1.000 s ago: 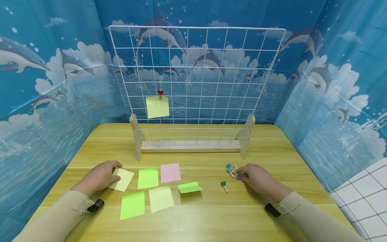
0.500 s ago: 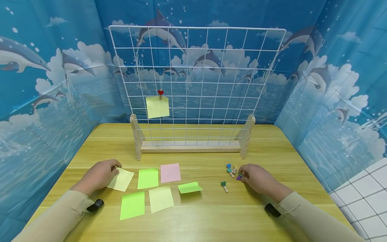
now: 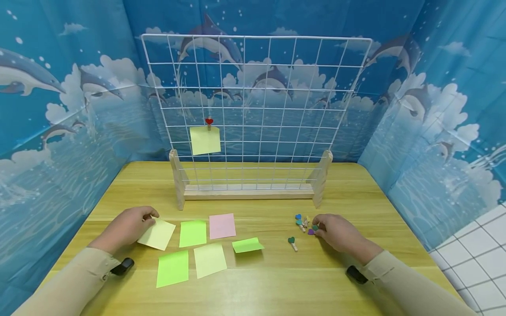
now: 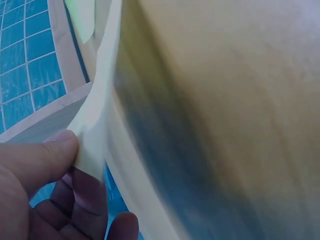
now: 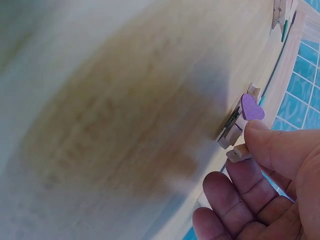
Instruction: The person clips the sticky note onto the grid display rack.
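Note:
At the left of the head view, my left hand (image 3: pixel 128 226) pinches a pale yellow sticky note (image 3: pixel 160 235) by its edge. The left wrist view shows the note (image 4: pixel 95 120) curving up from between thumb and fingers. My right hand (image 3: pixel 337 230) is at the small clothespins on the right, pinching the wooden end of a mini clothespin (image 5: pixel 238 153) between thumb and finger. A green heart (image 3: pixel 315 227) shows at those fingertips. Touching or just beside the thumb is a clothespin with a purple heart (image 5: pixel 253 108). Blue-heart clothespins (image 3: pixel 298 217) lie close by.
Several sticky notes, including a pink one (image 3: pixel 222 226) and a curled green one (image 3: pixel 247 245), lie mid-table. A green-heart clothespin (image 3: pixel 292 242) lies apart. Behind stands a white wire grid (image 3: pixel 258 126) on a wooden base (image 3: pixel 249 195), bearing a note (image 3: pixel 205 141) under a red-heart clothespin (image 3: pixel 209 122).
My left hand has shifted slightly up and left, still on the note. My right fingers have drawn slightly away from the pile, and a green heart shows more clearly at their tips.

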Demonstrator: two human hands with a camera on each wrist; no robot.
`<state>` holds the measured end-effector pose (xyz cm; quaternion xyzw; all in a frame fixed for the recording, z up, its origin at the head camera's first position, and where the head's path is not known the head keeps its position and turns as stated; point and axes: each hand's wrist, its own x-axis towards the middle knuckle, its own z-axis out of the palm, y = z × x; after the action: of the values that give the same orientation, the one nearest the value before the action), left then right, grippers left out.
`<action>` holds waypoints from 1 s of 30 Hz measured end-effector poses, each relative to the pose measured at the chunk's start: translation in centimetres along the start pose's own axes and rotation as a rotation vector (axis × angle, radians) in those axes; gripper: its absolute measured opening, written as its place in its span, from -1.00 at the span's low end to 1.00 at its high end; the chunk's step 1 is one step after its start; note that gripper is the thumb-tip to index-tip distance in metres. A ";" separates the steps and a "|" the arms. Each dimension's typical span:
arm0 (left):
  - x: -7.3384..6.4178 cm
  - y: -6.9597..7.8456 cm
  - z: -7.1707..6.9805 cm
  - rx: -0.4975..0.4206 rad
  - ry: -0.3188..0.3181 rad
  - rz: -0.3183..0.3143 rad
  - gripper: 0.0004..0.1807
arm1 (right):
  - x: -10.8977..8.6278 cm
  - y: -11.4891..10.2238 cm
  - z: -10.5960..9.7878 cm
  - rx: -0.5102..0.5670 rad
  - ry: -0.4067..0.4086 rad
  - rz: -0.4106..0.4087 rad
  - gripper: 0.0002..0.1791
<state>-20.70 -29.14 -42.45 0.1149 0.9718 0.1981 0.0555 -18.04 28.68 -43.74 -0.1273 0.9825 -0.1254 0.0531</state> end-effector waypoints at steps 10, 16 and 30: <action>0.6 0.9 -0.8 -0.041 0.012 0.040 -0.74 | -0.1 0.1 -0.1 0.006 0.029 -0.012 -0.88; 0.9 2.6 -1.4 -0.085 0.040 0.055 -0.72 | -0.1 0.1 0.0 0.022 0.028 -0.010 -0.89; 2.4 5.7 -2.6 -0.183 0.111 0.078 -0.65 | -0.1 0.1 -0.2 0.034 0.024 -0.003 -0.88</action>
<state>-22.32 -24.45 -37.96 0.1359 0.9461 0.2940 0.0040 -17.95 28.86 -43.59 -0.1264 0.9806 -0.1435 0.0433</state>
